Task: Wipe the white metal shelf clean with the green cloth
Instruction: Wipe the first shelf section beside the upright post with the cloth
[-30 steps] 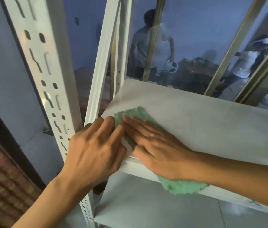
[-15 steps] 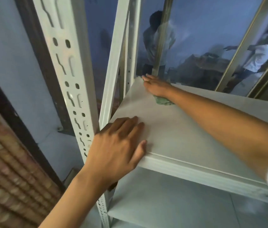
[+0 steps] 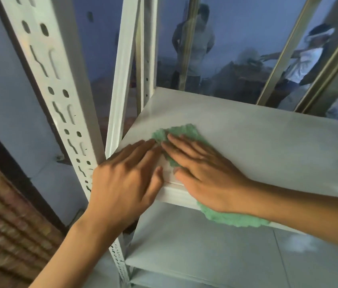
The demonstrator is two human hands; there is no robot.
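**A:** Where is the green cloth?

**B:** The green cloth lies flat on the top board of the white metal shelf, at its near left corner. One fuzzy edge shows beyond the fingertips, and another part hangs over the front lip of the board, below the wrist.

**A:** What are the hands doing?

**B:** The right hand is spread flat, palm down, fingers straight and slightly apart, pressing the cloth against the board. It grips nothing; it only pins the cloth under the palm. The left hand is also open and flat, resting on the same corner of the board just beside the right hand, its fingertips touching or nearly touching the cloth's left edge. It holds nothing.

**A:** What surrounds them?

**B:** A white upright post with punched slots and holes stands just left of the left hand. A lower shelf board sits beneath. Behind the shelf, a glass pane with brass-coloured strips reflects blurred figures of people. At far left there is a reddish-brown ribbed surface, out of focus.
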